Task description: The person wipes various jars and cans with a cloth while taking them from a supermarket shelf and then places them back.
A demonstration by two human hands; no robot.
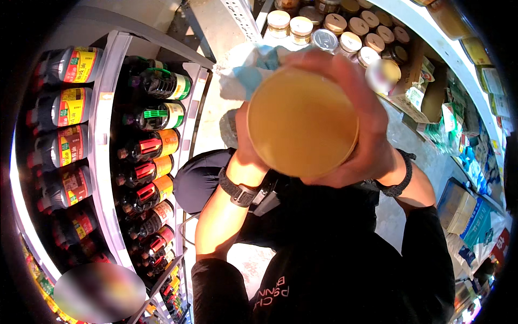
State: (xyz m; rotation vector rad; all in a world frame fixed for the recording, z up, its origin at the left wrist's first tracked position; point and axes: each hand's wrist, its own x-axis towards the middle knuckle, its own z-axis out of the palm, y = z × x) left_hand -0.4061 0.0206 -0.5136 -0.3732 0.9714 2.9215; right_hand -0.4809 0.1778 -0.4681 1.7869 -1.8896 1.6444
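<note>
A round jar with a yellowish lid (303, 125) is held up close to the camera, its lid facing up at the view. My left hand (245, 148) grips its left side, partly hidden behind the lid. Around the right and far sides wraps my right hand (366, 113), slightly blurred. A white and light-blue cloth (243, 73) shows beyond the jar at the upper left, near the far fingers; which hand holds it, if either, cannot be told. The jar's body is hidden beneath the lid.
Shelves at left (109, 101) hold rows of dark sauce bottles (156, 143). Many lidded jars (301, 28) stand at the top right, beside an open cardboard box (429, 101). Packaged goods (471, 218) lie on the right. My bent knee (200, 178) is near the left shelf.
</note>
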